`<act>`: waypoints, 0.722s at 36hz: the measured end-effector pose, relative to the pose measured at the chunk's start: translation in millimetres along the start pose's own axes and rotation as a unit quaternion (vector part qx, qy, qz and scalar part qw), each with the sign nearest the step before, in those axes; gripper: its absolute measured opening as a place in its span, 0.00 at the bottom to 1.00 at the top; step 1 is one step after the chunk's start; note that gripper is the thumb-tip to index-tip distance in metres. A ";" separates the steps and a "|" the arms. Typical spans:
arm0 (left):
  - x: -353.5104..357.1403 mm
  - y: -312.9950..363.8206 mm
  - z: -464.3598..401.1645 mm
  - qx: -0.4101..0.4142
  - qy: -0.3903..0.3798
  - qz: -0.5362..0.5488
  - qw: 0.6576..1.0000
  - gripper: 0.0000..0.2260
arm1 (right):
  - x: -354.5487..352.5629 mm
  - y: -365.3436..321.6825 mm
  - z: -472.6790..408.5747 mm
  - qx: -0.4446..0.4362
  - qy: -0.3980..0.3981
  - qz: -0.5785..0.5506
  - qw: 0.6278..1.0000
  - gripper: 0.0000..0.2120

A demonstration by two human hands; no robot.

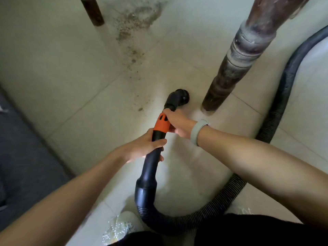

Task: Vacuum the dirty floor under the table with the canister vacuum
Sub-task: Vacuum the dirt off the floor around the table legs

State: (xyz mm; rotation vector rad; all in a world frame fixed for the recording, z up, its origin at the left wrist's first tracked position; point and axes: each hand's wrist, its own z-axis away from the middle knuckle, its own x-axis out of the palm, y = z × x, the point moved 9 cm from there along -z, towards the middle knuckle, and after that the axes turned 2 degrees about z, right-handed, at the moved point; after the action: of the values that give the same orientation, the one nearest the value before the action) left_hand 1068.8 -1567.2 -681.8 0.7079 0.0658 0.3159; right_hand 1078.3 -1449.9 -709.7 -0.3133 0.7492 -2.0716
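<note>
Pale floor tiles (85,55) carry the dirt (132,23) ahead and slightly left of my hands. My left hand (143,145) wraps the wand (159,128); my right hand (177,124), nearer, grips beside the brush head (179,96), pointing forward.

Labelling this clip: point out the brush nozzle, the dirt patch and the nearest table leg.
brush nozzle (181,95), head view, round black head.
dirt patch (134,20), head view, densest brown crumbs.
nearest table leg (236,68), head view, mid shaft.

1 head-worn camera looks steeply down, close over the tiled floor (74,71); no second view.
</note>
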 end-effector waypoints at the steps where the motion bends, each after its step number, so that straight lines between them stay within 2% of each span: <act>1: 1.4 3.2 1.7 -0.004 -0.036 0.050 0.998 0.22 | -0.9 -5.5 -0.5 -0.005 0.001 -0.008 1.000 0.06; 3: 2.4 11.6 5.1 -0.005 -0.091 0.132 0.987 0.23 | -2.9 -19.5 -0.5 -0.014 -0.003 -0.019 1.000 0.08; 5: 0.9 19.9 5.0 0.014 -0.094 0.165 0.982 0.18 | -4.4 -34.7 1.0 -0.024 -0.014 -0.011 1.000 0.09; 8: -1.2 32.9 -2.0 0.063 -0.032 0.180 0.981 0.10 | -7.8 -60.1 4.7 -0.053 -0.017 0.026 0.998 0.11; 12: 0.1 52.7 -8.4 0.116 0.044 0.191 0.974 0.11 | -5.9 -88.1 6.9 -0.106 -0.013 0.089 0.990 0.09; 16: -10.1 70.9 -9.9 0.157 0.101 0.218 0.958 0.13 | 0.8 -118.5 8.0 -0.158 -0.003 0.138 0.978 0.15; 20: -13.7 94.6 -7.6 0.198 0.124 0.298 0.926 0.09 | 9.6 -155.2 17.2 -0.210 0.001 0.194 0.958 0.17; 23: -5.9 102.0 -9.7 0.212 0.120 0.353 0.903 0.11 | 15.6 -165.2 24.1 -0.224 -0.018 0.235 0.946 0.12; 26: 1.5 88.2 -11.7 0.183 0.111 0.282 0.935 0.15 | 10.3 -152.3 23.8 -0.215 -0.027 0.272 0.938 0.08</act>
State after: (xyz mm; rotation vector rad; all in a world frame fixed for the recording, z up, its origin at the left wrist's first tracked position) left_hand 1045.1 -1496.4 -633.5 1.0558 0.1392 0.9552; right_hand 982.9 -1402.7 -597.8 -0.3539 1.1132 -1.3651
